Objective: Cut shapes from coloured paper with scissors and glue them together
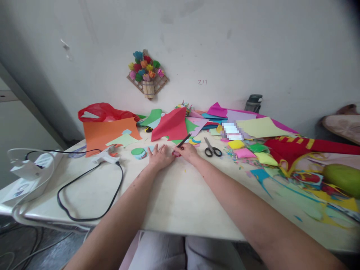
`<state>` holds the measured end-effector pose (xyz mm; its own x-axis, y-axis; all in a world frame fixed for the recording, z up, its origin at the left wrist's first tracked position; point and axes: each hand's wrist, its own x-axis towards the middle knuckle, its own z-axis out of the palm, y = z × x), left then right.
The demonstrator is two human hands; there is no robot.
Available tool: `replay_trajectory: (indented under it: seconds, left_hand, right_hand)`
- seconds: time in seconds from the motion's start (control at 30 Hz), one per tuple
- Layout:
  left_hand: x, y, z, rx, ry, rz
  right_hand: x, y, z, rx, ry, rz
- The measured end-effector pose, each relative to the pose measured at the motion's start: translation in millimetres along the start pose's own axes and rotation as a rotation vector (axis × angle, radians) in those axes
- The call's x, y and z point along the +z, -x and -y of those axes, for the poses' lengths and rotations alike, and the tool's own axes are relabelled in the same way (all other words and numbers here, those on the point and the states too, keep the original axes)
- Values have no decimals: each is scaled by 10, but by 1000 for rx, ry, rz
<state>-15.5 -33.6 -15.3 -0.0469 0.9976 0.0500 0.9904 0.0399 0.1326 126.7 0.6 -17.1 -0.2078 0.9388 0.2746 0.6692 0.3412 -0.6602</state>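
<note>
Forearms (118, 210) — right hand (189, 152) grips slender pen (185, 140).

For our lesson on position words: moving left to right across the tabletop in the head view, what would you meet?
White power strip, white corded device, stack of round paper pieces, left hand, right hand holding a dark pen-like stick, scissors, pink packet, large green object.

Two hands (161, 157) (190, 153), apparently one pen (184, 140)
</note>
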Motion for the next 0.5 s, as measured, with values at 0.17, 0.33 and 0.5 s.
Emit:
replay_trajectory:
  seconds: [0.17, 0.33, 0.5]
  left_hand:
    - [-7, 6, 1, 3, 5, 4]
    - [-6, 5, 3, 1, -3, 5]
    - [-9, 6, 2, 4, -27, 17]
  right_hand:
    - [-2, 7, -1, -7, -17, 3]
    - [-4, 0, -1, -15, -42, 7]
    - [-3, -5, -5, -20, -44, 1]
